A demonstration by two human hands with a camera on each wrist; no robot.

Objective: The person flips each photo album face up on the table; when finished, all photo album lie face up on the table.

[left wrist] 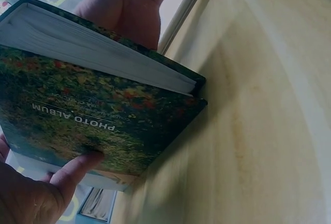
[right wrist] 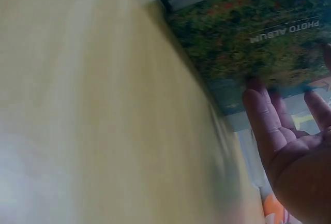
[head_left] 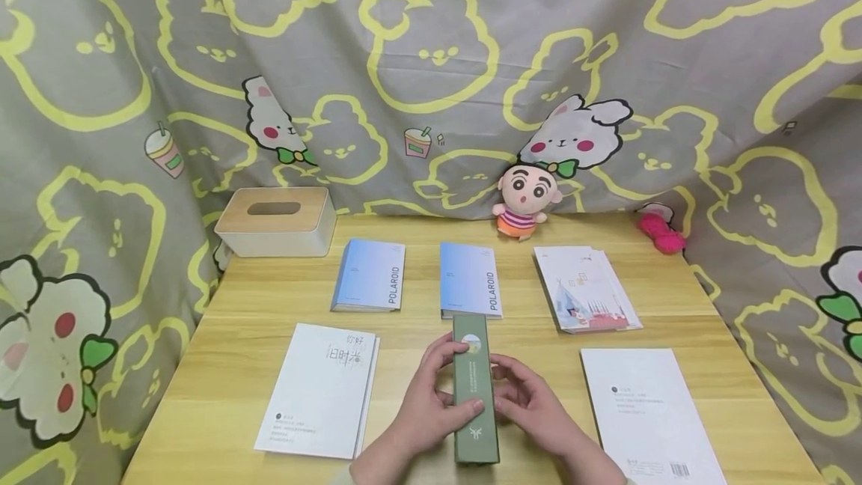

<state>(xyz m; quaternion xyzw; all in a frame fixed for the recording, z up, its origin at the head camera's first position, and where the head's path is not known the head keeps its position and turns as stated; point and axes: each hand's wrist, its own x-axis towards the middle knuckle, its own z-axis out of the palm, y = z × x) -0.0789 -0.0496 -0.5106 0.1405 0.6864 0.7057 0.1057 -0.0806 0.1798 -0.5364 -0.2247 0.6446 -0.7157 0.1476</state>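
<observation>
A green photo album (head_left: 477,388) stands on edge with its spine facing up, straight ahead of the person. My left hand (head_left: 431,395) grips it from the left, with thumb and index finger bent over the spine. On the other side, my right hand (head_left: 532,399) rests its fingertips against the cover. The right wrist view shows lightly bent fingers (right wrist: 266,120) touching the flowery front, printed "PHOTO ALBUM". Pale page edges (left wrist: 93,48) show between the covers in the left wrist view, close over the wooden tabletop.
Two blue Polaroid albums (head_left: 369,275) and a white illustrated album (head_left: 586,289) lie behind. White albums lie at left (head_left: 316,391) and right (head_left: 649,410). A tissue box (head_left: 276,223), a plush doll (head_left: 525,200) and a pink item (head_left: 662,233) stand along the curtain.
</observation>
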